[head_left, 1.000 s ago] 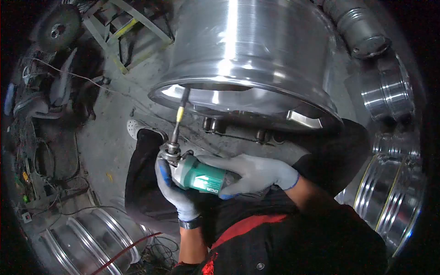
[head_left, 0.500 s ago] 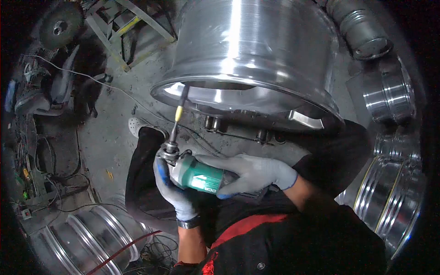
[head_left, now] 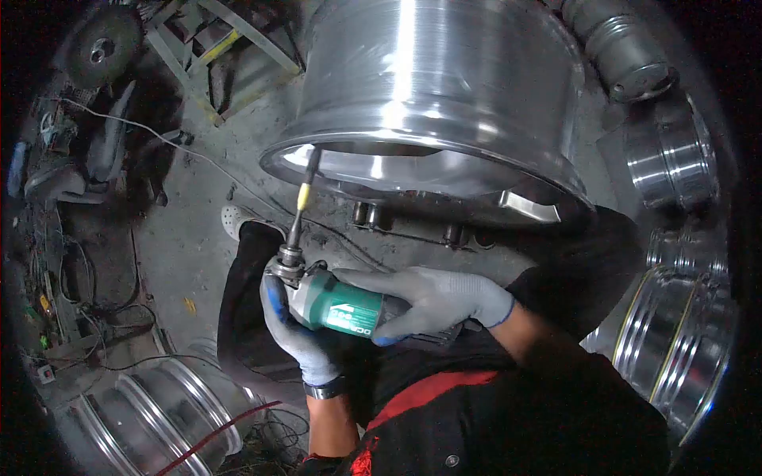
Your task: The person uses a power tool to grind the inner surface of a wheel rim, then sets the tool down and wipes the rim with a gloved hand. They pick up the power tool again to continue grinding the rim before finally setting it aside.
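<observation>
A green angle grinder (head_left: 343, 308) lies across my lap, held in both gloved hands. My left hand (head_left: 295, 327) wraps round its head end, fingers near the metal collar. My right hand (head_left: 432, 301) grips the darker rear of the body. From the head a long thin shaft (head_left: 298, 216) with a yellow band points up, and its dark tip overlaps the near rim of a large shiny wheel rim (head_left: 444, 87). That wheel rim is tilted, its open face toward me, with a bright spoke-like cutout at the right.
More metal wheel rims stand at the right (head_left: 671, 159) and lower left (head_left: 159, 412). A metal frame (head_left: 254, 40) stands at the back left. A cable (head_left: 214, 163) runs over the grey floor (head_left: 186, 254). Clutter and wires line the left side.
The grinder and its shaft have shifted slightly left, my left hand moving with them. The wheel rim has stayed in place.
</observation>
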`<move>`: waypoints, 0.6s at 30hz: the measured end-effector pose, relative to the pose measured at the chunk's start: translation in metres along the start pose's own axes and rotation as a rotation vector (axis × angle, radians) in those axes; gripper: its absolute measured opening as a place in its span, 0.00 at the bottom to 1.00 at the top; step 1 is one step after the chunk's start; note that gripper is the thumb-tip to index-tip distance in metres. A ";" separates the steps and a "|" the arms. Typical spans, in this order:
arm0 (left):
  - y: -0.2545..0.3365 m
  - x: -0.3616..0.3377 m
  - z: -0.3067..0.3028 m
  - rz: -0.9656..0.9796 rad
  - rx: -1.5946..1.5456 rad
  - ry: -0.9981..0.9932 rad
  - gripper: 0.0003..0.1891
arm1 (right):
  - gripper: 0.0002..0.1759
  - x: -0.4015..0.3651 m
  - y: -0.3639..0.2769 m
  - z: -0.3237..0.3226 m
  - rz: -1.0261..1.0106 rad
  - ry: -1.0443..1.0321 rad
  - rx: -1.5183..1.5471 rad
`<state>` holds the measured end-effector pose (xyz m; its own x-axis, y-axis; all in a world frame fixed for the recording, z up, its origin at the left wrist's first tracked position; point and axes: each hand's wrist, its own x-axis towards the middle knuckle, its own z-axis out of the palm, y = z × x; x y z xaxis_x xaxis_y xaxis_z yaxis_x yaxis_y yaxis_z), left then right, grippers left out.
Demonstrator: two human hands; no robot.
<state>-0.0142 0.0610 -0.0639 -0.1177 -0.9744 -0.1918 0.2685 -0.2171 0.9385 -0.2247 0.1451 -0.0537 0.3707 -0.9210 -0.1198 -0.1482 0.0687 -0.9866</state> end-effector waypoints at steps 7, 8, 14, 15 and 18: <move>-0.009 0.000 0.001 0.007 0.030 0.005 0.25 | 0.55 -0.007 0.010 0.006 -0.128 0.088 -0.071; -0.012 -0.001 0.004 0.019 0.083 -0.005 0.25 | 0.55 -0.011 0.009 0.005 -0.125 0.088 -0.038; 0.005 -0.002 0.006 -0.012 0.009 0.009 0.25 | 0.55 -0.003 0.013 0.006 -0.045 0.036 0.013; 0.006 -0.001 0.004 -0.010 0.013 0.006 0.25 | 0.55 0.000 0.016 0.008 -0.153 0.080 -0.063; -0.001 0.003 -0.002 0.027 0.016 -0.002 0.25 | 0.55 -0.001 0.010 0.005 -0.135 0.070 -0.073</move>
<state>-0.0129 0.0584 -0.0660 -0.1127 -0.9797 -0.1659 0.2562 -0.1900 0.9478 -0.2218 0.1490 -0.0644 0.3270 -0.9447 0.0243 -0.1680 -0.0834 -0.9822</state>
